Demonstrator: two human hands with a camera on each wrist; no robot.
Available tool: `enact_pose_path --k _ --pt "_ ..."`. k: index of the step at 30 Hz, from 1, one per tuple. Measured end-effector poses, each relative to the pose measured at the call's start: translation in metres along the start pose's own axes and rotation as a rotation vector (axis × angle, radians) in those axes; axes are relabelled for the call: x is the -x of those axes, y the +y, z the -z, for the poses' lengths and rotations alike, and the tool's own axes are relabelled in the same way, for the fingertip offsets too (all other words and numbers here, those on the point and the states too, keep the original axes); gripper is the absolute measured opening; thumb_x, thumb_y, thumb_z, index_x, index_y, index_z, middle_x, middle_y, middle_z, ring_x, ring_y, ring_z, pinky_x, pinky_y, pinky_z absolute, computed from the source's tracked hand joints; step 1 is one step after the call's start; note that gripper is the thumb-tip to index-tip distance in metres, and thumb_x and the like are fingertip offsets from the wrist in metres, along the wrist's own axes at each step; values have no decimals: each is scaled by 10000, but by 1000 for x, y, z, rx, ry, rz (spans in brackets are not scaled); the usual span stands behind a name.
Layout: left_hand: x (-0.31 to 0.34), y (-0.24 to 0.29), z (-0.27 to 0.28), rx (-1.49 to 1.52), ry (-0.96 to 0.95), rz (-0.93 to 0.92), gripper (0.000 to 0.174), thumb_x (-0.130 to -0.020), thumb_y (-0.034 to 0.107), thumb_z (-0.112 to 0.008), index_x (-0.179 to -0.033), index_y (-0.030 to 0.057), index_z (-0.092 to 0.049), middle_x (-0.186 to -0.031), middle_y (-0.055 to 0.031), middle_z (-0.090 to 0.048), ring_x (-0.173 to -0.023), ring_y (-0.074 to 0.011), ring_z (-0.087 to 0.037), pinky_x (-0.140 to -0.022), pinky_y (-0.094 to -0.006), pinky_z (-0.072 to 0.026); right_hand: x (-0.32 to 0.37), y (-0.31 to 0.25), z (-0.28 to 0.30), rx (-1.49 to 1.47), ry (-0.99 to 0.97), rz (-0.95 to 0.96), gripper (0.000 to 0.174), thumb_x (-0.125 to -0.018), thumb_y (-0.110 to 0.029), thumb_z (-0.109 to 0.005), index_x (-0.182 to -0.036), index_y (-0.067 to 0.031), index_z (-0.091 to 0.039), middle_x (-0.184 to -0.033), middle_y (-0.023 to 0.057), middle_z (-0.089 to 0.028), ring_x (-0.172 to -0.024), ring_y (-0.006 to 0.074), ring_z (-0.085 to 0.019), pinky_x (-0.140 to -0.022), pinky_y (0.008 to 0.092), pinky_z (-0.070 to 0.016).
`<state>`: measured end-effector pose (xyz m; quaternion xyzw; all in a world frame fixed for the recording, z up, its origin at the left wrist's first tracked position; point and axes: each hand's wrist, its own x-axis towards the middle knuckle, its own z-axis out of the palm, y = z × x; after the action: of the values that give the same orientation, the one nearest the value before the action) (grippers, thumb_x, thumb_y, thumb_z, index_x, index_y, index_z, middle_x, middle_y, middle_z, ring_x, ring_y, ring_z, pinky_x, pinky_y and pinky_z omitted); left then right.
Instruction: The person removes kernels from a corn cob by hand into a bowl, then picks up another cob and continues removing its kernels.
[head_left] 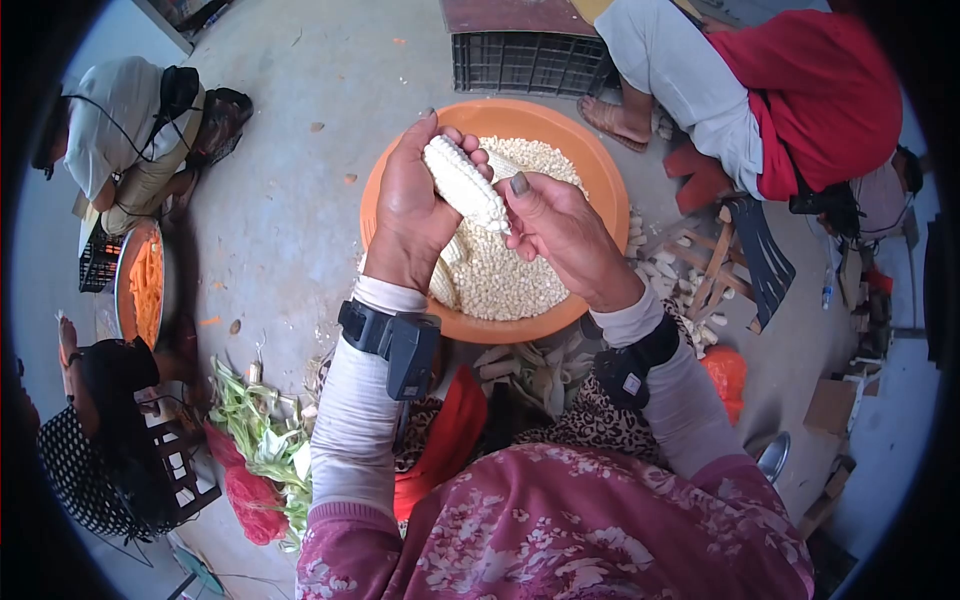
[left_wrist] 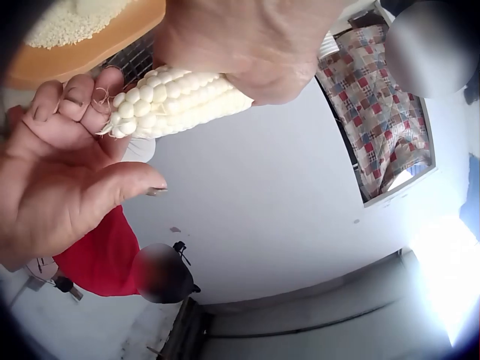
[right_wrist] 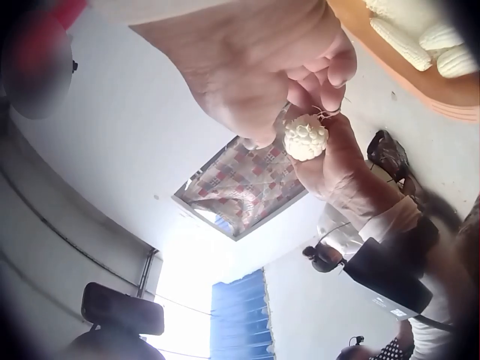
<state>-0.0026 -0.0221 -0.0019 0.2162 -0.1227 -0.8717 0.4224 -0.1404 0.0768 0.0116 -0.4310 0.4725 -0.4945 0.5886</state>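
Observation:
A white corn cob point(head_left: 465, 185) is held over an orange basin point(head_left: 600, 165) that is full of loose white kernels point(head_left: 500, 275). My left hand point(head_left: 410, 205) grips the cob around its upper part, fingers wrapped behind it. My right hand point(head_left: 560, 230) meets the cob's lower end, thumb beside the tip. In the left wrist view the cob point(left_wrist: 172, 101) sticks out of the left hand point(left_wrist: 255, 45), and the right hand's curled fingers point(left_wrist: 79, 97) touch its tip. The right wrist view shows the cob's end point(right_wrist: 305, 137) pinched under the right hand point(right_wrist: 262, 60).
More unshelled cobs point(right_wrist: 409, 41) lie in the basin. Green husks point(head_left: 260, 430) and a red mesh bag point(head_left: 250, 500) lie at my left. Stripped cobs point(head_left: 660, 270) and a wooden stool point(head_left: 720, 270) are to the right. A black crate point(head_left: 525, 60) and seated people surround the concrete floor.

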Motion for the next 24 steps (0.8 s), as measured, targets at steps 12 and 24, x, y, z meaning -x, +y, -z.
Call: enact_pose_path --k 12,24 --pt "-4 1 3 -67 -32 -15 271 -930 249 -449 -750 56 -508 -722 -97 -558 -682 -215 -552 -633 -316 -498 -6 10 -19 -141 83 19 293 -961 -288 -503 -857 -16 -535 -670 -12 -492 -561 34 -432 -497 184 -365" --pt "-2 -1 -1 -53 -53 -36 263 -921 227 -438 -733 55 -501 -711 -95 -549 -663 -205 -546 -619 -303 -491 -4 12 -19 -255 148 15 341 -982 -325 -450 -932 3 -529 -688 14 -497 -538 39 -407 -463 186 -334"
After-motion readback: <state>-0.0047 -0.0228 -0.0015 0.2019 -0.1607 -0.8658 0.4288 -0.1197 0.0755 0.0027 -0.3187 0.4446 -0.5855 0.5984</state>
